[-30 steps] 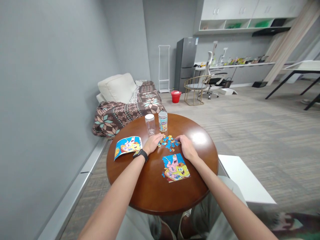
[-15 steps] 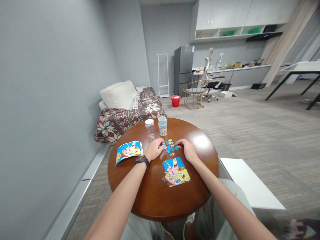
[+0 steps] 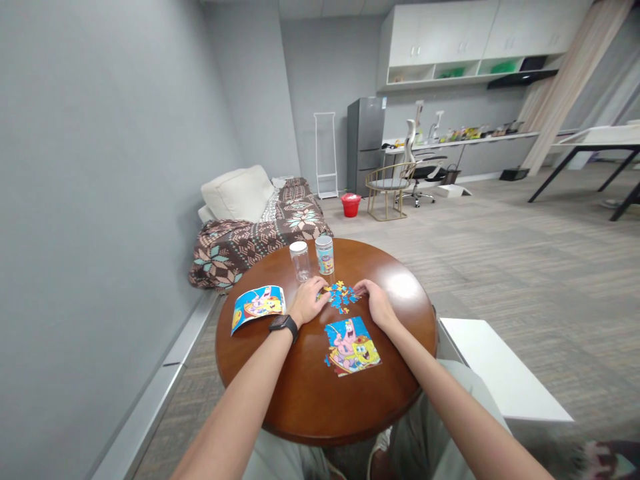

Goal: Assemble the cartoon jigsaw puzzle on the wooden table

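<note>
A loose pile of small jigsaw pieces (image 3: 342,297), blue and yellow, lies on the round brown table (image 3: 300,393) between my hands. My left hand (image 3: 309,300) rests at the pile's left edge, thumb and fingers apart around the nearest pieces. At the right edge, my right hand (image 3: 376,301) has its bent fingers by the pieces, and I see none held in it. Closer to me sits a partly joined jigsaw puzzle (image 3: 353,347) with a cartoon picture; its left edge is uneven.
A curled picture sheet (image 3: 258,307) lies on the left of the table. Behind my left hand stand a clear jar (image 3: 301,264) with a white lid and a printed tin (image 3: 325,256). A white box (image 3: 500,367) is beside the table on the right.
My right fingers have drawn slightly back to the right at the pile's edge. My left hand stays nearly still, and the view has tilted up a little.
</note>
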`<state>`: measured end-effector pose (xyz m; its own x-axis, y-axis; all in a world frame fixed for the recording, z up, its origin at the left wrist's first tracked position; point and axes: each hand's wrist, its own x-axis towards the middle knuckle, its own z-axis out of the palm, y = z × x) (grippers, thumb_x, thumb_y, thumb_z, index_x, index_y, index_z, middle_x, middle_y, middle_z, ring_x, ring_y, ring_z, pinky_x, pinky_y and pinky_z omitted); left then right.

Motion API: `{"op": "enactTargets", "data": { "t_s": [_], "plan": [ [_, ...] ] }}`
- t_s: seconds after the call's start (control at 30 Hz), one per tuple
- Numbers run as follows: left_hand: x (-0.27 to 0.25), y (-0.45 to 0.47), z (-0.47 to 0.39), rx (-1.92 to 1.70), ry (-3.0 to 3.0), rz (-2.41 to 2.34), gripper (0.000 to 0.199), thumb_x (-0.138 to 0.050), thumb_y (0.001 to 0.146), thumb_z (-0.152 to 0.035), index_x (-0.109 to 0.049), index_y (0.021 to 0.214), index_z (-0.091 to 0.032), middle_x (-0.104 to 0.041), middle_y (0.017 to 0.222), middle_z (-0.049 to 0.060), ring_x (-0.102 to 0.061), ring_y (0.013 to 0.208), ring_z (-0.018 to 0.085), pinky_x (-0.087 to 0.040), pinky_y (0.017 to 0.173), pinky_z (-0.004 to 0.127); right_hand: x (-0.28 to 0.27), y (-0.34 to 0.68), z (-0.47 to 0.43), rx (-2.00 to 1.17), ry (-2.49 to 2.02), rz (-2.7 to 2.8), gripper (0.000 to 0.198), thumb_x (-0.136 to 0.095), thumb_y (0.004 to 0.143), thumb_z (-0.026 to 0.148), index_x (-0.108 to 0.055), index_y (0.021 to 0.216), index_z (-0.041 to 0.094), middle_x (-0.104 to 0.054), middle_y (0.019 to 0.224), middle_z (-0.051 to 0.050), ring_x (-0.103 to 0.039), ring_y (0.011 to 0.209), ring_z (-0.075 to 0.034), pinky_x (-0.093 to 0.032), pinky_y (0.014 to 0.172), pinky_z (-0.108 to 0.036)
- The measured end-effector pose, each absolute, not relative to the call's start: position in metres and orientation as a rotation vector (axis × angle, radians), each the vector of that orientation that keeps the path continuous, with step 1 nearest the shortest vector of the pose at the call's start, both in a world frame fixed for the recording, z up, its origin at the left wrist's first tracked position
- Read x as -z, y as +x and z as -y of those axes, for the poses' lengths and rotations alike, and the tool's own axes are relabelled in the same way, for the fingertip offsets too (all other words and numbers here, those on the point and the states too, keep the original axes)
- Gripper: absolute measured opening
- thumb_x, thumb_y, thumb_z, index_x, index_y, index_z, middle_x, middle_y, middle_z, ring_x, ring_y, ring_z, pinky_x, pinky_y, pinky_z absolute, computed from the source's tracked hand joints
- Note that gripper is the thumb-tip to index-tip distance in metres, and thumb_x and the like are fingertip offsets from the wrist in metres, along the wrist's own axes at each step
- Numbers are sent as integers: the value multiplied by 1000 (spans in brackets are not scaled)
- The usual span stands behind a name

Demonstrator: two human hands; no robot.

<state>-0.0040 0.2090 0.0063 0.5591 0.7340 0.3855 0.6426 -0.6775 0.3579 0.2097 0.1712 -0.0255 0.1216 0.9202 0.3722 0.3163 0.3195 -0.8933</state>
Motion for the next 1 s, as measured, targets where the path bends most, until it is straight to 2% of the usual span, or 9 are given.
{"op": "enactTargets", "data": {
  "t_s": [0.2, 0.53, 0.63, 0.73, 1.0],
  "plan": [
    [-6, -6, -208, -756, 2643, -1119, 26, -46, 91, -31, -69, 90, -19, -67, 113, 8, -60, 107, 23, -44, 98, 40, 25, 209, -171, -671, -1216, 1430, 34, -28, 86, 33, -58, 74, 21, -67, 81, -4, -62, 84, -20, -47, 86, -35],
    [-5, -4, -208, -709, 2671, -1158, 30, -46, 91, -33, -71, 99, -17, -66, 109, 9, -61, 102, 23, -46, 95, 37, 31, 211, -174, -541, -1257, 1503, 33, -29, 87, 29, -60, 77, 22, -65, 84, -4, -61, 89, -21, -47, 88, -38],
    [-5, -4, -208, -718, 2663, -1164, 30, -47, 91, -34, -70, 101, -17, -66, 110, 10, -61, 103, 23, -46, 96, 37, 32, 209, -176, -394, -1353, 1498, 22, -40, 80, 18, -62, 80, 20, -64, 90, -6, -61, 90, -21, -49, 87, -38],
    [-5, -4, -208, -722, 2658, -1164, 29, -47, 90, -33, -69, 102, -17, -66, 111, 9, -60, 104, 23, -46, 97, 37, 35, 208, -178, -341, -1388, 1532, 24, -46, 73, 10, -64, 86, 19, -65, 94, -8, -63, 90, -21, -50, 88, -39],
    [-3, -5, -209, -732, 2671, -1159, 28, -48, 89, -32, -69, 98, -16, -66, 110, 10, -61, 102, 23, -47, 94, 37, 37, 208, -180, -346, -1396, 1550, 15, -52, 76, 12, -62, 85, 19, -65, 89, -7, -64, 86, -22, -51, 84, -40]
  ]
}}
